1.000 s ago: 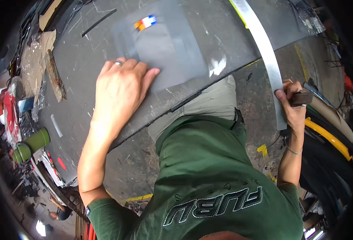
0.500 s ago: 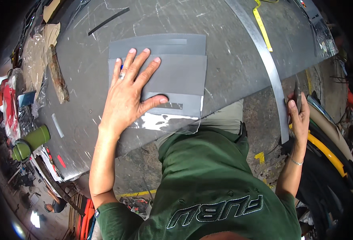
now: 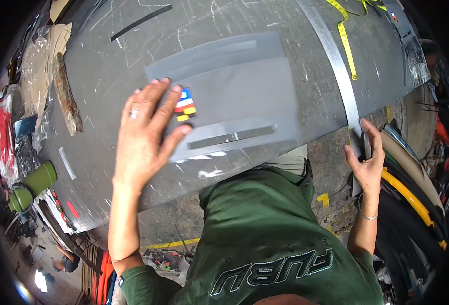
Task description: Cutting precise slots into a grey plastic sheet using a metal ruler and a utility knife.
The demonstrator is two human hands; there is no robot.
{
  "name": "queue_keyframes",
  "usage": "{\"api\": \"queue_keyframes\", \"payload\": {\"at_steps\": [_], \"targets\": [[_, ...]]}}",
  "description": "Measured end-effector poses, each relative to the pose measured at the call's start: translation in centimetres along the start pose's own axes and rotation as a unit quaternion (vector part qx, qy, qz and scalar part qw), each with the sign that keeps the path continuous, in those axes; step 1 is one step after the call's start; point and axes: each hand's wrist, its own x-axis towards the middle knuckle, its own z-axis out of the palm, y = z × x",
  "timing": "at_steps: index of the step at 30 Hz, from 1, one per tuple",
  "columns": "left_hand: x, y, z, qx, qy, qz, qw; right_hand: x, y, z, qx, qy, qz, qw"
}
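Note:
My left hand (image 3: 145, 134) lies with its fingers spread over the left side of a flat grey sheet-material pouch (image 3: 240, 96), which is blurred by motion. A small patch of blue, white, red and yellow (image 3: 186, 105) shows on the pouch beside my fingertips. A dark strip (image 3: 232, 137) runs along the pouch's near part. At the table's right edge, my right hand (image 3: 369, 160) has thumb and forefinger apart around the near end of a long metal ruler (image 3: 339, 66). A slim dark tool (image 3: 366, 145), partly hidden, sits within that hand.
The grey table (image 3: 117, 66) carries a yellow tape measure (image 3: 345, 43), a black strip (image 3: 140, 23) and a wooden stick (image 3: 66, 96). A green bottle (image 3: 34, 185) lies at the left edge. Rolls of material (image 3: 412, 188) stand on the right. A person (image 3: 68, 259) is at lower left.
The pouch has shifted right and turned, uncovering its coloured patch. My left hand has moved slightly left and nearer. My right hand has moved left to the ruler's end, its thumb and forefinger spreading.

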Motion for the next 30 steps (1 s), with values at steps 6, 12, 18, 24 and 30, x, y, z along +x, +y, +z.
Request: {"api": "queue_keyframes", "payload": {"at_steps": [6, 12, 18, 24, 30], "targets": [[1.5, 6.8, 1.7, -0.026, 0.026, -0.013, 0.999, -0.7, -0.9, -0.1, 0.003, 0.016, -0.069, 0.997], [1.1, 4.6, 1.7, 0.000, 0.026, -0.020, 0.999, -4.4, -0.8, -0.3, 0.014, 0.062, -0.046, 0.997], [2.8, 7.7, 3.7, -0.049, 0.087, -0.046, 0.994, -4.9, -3.5, 4.1, 0.078, 0.052, -0.100, 0.991], [3.2, 6.7, 2.2, -0.176, 0.133, -0.098, 0.971, -6.1, -5.5, 5.7, 0.083, -0.029, -0.127, 0.988], [4.8, 5.6, 3.0, -0.130, 0.130, -0.009, 0.983, -5.6, -7.3, 6.4, 0.096, -0.118, -0.132, 0.979]]}}
